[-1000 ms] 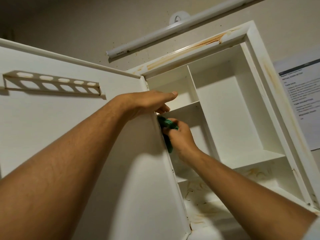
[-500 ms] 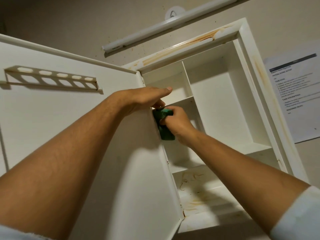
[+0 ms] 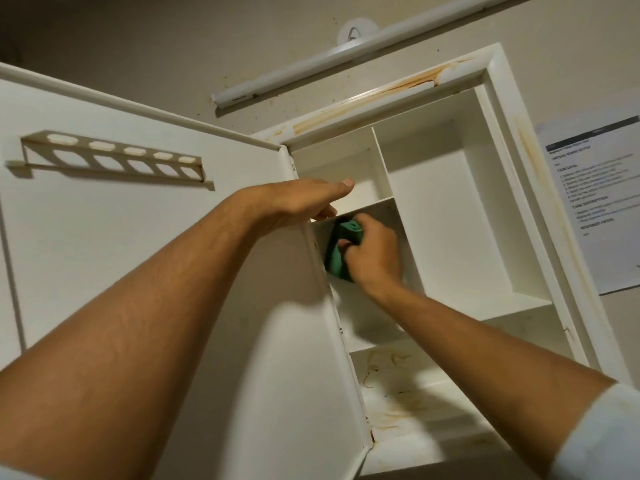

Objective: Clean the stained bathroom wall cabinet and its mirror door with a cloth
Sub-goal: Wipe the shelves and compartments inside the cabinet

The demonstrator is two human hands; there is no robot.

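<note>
The white wall cabinet (image 3: 502, 188) hangs open above me, with brown stains along its top frame and on its lower shelf. Its door (image 3: 138, 271) swings out to the left, showing its white inner side; the mirror face is hidden. My left hand (image 3: 298, 202) grips the door's hinge-side edge, fingers curled behind it. My right hand (image 3: 374, 251) is shut on a green cloth (image 3: 341, 251), pressed against the cabinet's left inner wall just under a small shelf.
A slotted white holder (image 3: 110, 157) is fixed on the door's inner side. A white tube lamp (image 3: 346, 50) runs across the wall above the cabinet. A printed paper sheet (image 3: 599, 202) is stuck to the wall at the right.
My right hand with the cloth has slid a little up along the left inner wall. My left hand stays on the door edge. The view has shifted slightly.
</note>
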